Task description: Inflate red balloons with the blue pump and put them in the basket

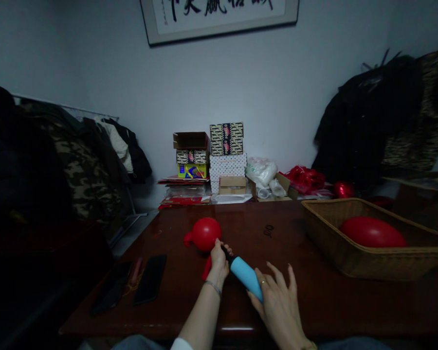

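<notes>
A round, partly inflated red balloon (206, 234) sits over the dark wooden table (277, 311). My left hand (219, 260) is closed around its neck, where it meets the black tip of a light-blue hand balloon pump (247, 277). Slanting down to the right, the pump's rear end lies against my right hand (277, 304), between thumb and index finger; the other fingers stretch out. A limp red piece (206, 268), seemingly uninflated balloon, hangs beside my left wrist. How the neck sits on the tip is hidden by my fingers.
A wicker basket (350, 260) with a large red balloon (373, 232) stands on the right. Two dark phones (150, 279) lie left. Small dark rings (268, 230) rest mid-table. Stacked boxes (226, 167) and plastic bags (262, 171) line the back; clothes hang on both sides.
</notes>
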The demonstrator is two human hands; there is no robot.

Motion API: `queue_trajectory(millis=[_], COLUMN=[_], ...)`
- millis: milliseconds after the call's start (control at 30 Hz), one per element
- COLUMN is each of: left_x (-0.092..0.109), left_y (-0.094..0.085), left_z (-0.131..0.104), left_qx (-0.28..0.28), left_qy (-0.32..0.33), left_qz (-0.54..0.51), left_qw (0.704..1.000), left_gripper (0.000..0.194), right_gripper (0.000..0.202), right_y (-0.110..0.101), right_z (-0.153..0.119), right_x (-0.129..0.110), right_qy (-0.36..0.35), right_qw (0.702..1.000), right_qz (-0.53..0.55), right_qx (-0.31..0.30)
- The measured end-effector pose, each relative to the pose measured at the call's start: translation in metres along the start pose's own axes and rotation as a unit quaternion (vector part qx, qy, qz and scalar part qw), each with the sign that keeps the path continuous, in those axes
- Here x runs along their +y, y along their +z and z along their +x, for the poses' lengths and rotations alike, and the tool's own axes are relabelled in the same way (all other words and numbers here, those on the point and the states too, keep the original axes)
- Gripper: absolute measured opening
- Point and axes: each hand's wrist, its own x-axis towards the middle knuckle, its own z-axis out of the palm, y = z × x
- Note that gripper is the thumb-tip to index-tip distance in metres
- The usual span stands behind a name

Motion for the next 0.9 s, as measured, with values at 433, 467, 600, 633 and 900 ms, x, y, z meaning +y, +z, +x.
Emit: queue_trajectory(millis=[433,467,600,633,900], left_x=[0.019,0.023,0.043,0.047,0.052], left_y=[-0.003,-0.005,-0.009,-0.009,-0.004], left_z=[0.014,0.017,0.027,0.029,0.022], left_qx=[0.010,0.006,0.014,0.016,0.022], left_qy=[0.043,0.047,0.054,0.058,0.058], left_qz=[0.019,0.017,0.020,0.019,0.005], left_qw=[0.999,0.999,0.998,0.998,0.998], left_gripper=[0.026,0.026,0.027,0.027,0.029], right_gripper=[0.043,0.044,0.047,0.047,0.044], right_y=[0.002,0.001,-0.006,-0.008,-0.017], right_z=[-0.017,-0.020,-0.034,-0.036,-0.033], right_x=[0.015,0.019,0.034,0.036,0.036], right_qy=[-0.056,-0.070,-0.100,-0.107,-0.100], right_qw=[0.998,0.997,0.994,0.993,0.994], right_qz=[-0.011,-0.015,-0.034,-0.037,-0.038], right_qx=[0.014,0.011,0.023,0.028,0.037])
